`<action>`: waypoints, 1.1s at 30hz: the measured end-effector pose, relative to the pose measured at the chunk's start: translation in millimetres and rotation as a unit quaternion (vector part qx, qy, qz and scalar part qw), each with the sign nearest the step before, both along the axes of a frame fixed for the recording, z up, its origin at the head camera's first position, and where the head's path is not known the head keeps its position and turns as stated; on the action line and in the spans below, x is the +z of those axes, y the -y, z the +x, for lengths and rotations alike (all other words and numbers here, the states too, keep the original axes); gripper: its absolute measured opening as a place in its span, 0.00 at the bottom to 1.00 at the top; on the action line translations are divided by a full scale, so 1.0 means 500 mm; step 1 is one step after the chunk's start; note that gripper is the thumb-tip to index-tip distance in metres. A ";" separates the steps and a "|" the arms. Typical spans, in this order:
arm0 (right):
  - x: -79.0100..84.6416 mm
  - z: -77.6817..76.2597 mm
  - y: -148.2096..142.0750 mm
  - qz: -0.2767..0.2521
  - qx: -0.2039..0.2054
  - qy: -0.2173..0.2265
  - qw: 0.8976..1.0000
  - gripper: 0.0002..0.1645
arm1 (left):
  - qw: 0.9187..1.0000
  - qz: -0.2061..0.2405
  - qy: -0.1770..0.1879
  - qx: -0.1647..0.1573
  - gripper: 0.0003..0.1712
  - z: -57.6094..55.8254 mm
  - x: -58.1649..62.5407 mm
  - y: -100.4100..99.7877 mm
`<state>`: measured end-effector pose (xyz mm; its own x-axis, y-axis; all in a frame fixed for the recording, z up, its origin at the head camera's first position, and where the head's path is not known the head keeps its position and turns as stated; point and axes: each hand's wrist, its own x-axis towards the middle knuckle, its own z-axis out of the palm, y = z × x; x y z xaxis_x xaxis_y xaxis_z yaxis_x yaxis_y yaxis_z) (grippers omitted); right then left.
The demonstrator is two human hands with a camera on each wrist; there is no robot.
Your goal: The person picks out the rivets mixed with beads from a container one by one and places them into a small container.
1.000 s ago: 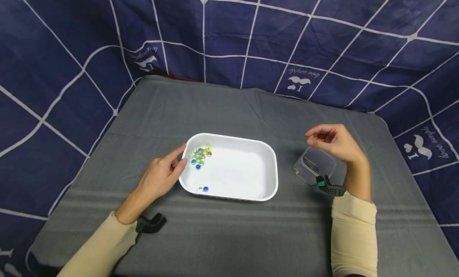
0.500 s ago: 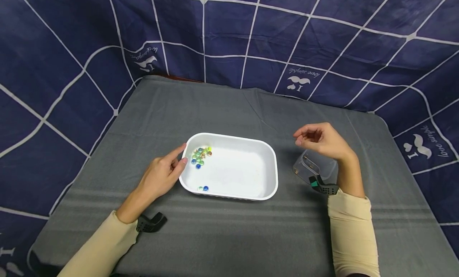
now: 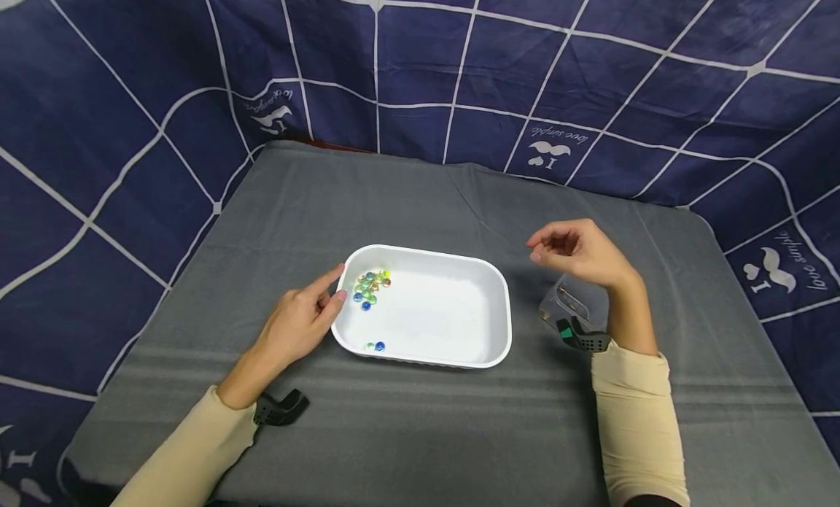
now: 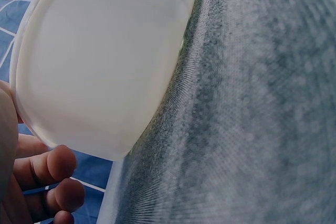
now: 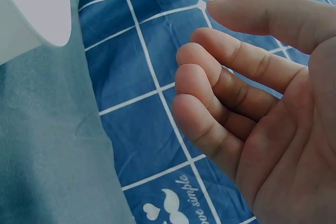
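Head cam first: there's a white tray [image 3: 440, 306] in the middle of a gray cloth [image 3: 420, 434], and the left hand [image 3: 298, 317] is on its rim at 9 o'clock, thumb and index finger both touching the edge. Can't really tell if that's a proper pinch or just a light touch. Inside the tray, a bunch of glass marbles [image 3: 375, 287] sits toward 10 o'clock, plus 2 strays [image 3: 380, 346] near the wall at 8 o'clock. A clear box [image 3: 577, 299] is off at 3 o'clock from the tray, with some brownish bits showing through, partly hidden by the right hand [image 3: 584, 259] and the black wrist cam [image 3: 582, 337]. That hand hangs over the box's 12 o'clock side, fingers loosely bent. Blue curtain [image 3: 420, 62] with white lines runs along 12 o'clock.

Left wrist cam: the tray's outside fills the 11 o'clock area, seen side-on. The hand pokes in around 8 o'clock, touching the rim, with the lower fingers bent below it. Gray cloth at 3 o'clock.

Right wrist cam: hand at 3 o'clock, 4 fingers curled loosely, thumb and index tips apart with blue fabric visible between them. Tray corner peeks in at 10 o'clock, well clear of the fingers.
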<state>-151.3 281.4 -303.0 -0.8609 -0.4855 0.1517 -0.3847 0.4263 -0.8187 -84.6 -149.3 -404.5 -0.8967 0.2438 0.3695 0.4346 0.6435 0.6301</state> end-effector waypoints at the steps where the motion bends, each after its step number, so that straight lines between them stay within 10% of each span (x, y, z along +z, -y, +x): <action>1: 0.001 -0.001 0.002 -0.001 0.001 -0.001 1.000 0.07 | 1.000 0.001 0.001 -0.001 0.24 0.000 0.000 0.000; 33: 0.002 -0.037 0.121 0.004 0.066 0.020 0.998 0.07 | 1.000 0.001 0.004 0.001 0.24 0.002 0.001 0.000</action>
